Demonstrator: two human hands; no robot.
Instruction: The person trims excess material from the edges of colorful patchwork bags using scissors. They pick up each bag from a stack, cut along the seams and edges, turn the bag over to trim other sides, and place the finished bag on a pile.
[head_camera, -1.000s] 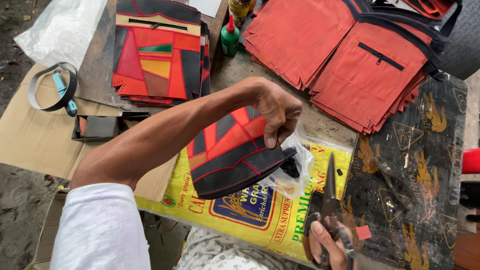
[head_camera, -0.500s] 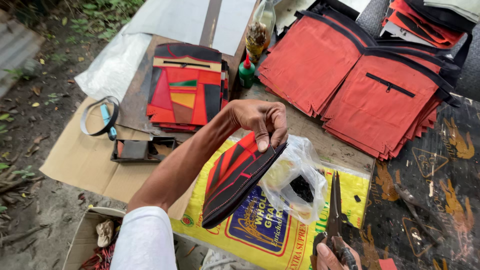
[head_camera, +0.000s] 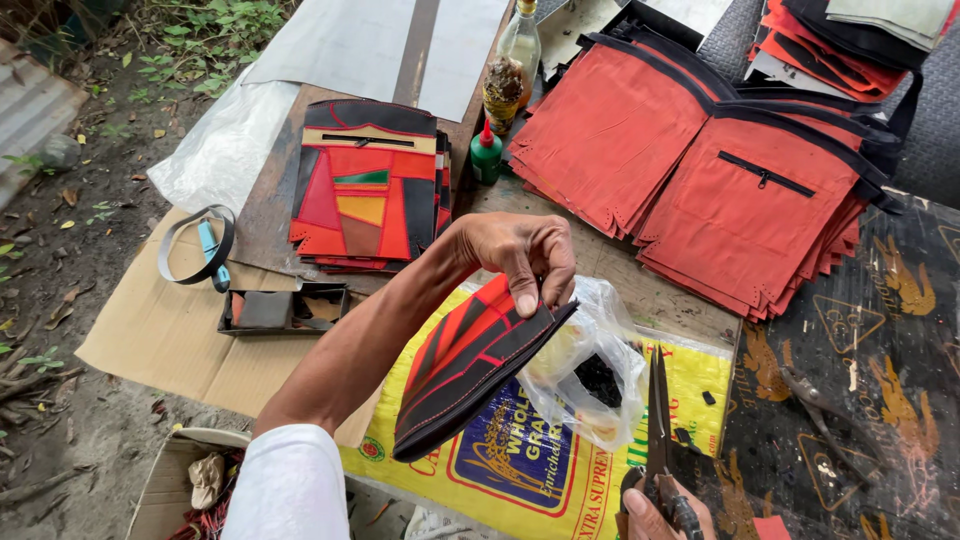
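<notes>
My left hand (head_camera: 520, 258) pinches the top edge of a stack of red and black patchwork panels (head_camera: 462, 365), holding them tilted on edge above a yellow printed sack (head_camera: 560, 470). A clear plastic bag (head_camera: 595, 375) with dark bits inside hangs right behind the panels. My right hand (head_camera: 660, 512) shows only at the bottom edge, closed around the handles of black scissors (head_camera: 657, 420) whose blades point up.
A pile of patchwork panels (head_camera: 365, 190) lies on a board at the upper left. Stacks of red pocket pieces (head_camera: 700, 165) with black trim and zips fill the upper right. A green glue bottle (head_camera: 487, 152) and a glass bottle (head_camera: 510, 65) stand between them. Cardboard (head_camera: 150, 340) lies left.
My left hand has lifted the patchwork panels up and turned them more on edge. The view has tilted up and left. The scissors stay low at the right.
</notes>
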